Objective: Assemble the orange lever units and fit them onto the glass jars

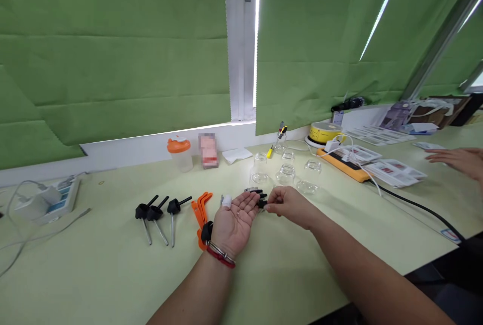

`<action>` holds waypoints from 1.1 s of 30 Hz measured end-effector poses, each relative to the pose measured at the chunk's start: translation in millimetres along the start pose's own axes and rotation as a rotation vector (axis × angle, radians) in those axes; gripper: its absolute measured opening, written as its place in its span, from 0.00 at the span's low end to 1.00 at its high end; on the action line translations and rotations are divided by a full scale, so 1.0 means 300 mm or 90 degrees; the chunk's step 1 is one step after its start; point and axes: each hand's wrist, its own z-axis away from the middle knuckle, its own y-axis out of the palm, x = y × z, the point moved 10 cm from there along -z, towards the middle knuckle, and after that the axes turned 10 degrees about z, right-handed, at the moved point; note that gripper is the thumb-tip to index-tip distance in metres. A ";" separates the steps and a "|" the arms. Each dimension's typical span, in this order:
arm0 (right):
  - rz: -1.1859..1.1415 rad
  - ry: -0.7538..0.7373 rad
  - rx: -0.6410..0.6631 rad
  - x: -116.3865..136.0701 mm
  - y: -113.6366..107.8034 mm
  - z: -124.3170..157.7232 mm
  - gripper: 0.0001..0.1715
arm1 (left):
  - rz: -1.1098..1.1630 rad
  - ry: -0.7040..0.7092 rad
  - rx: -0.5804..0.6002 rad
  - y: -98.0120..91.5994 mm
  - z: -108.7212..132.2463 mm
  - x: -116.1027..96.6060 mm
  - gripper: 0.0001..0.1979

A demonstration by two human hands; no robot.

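My left hand (237, 222) lies palm up over the table, fingers spread, with tiny bits on the palm that are too small to name; a white covering is on its thumb. Beside its fingertips, my right hand (289, 207) pinches at a small black part (261, 204). Metal springs (252, 189) and more black parts are just beyond the fingers. Left of my left hand lie orange handles (203, 207) and a black piece (207, 232), partly hidden by the wrist. Farther left are three black knobs with metal rods (174, 207).
Several glass jars (286, 175) stand beyond my right hand. An orange-lidded cup (180, 153) is at the back, a white power strip (62, 201) at left. An orange power strip (344, 164) with cables lies at right. Another person's hand (458, 160) reaches in at the right edge.
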 end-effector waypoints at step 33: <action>-0.022 -0.269 0.038 0.245 0.127 0.047 0.09 | -0.077 0.038 0.080 0.071 -0.002 0.079 0.16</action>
